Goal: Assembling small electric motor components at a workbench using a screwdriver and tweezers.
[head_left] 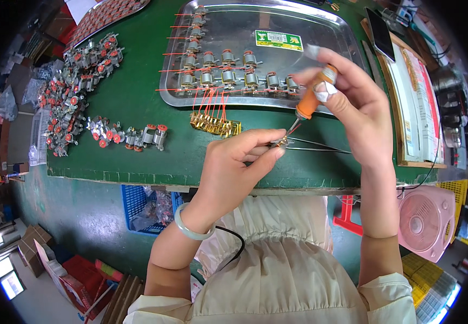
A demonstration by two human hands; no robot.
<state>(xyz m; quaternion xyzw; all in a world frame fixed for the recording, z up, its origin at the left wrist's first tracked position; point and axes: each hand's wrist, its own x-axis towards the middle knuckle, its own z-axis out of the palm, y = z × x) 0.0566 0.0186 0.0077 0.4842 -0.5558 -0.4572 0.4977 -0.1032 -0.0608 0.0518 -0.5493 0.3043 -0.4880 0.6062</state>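
Note:
My left hand (234,162) pinches a small brass terminal (282,142) with a thin wire, just above the near edge of the green table (136,108). My right hand (347,102) grips an orange-handled soldering iron (309,100) like a pen, its tip touching the terminal. Two thin metal rods (320,147) run right from the terminal. A cluster of brass terminals (216,125) on orange wires lies just beyond my left hand.
A steel tray (320,32) holds rows of small coils with orange leads. More coil parts (77,81) with red caps are heaped at the left. A dark phone (381,33) and papers lie right. A pink fan (426,221) stands lower right, a blue crate (136,205) under the table.

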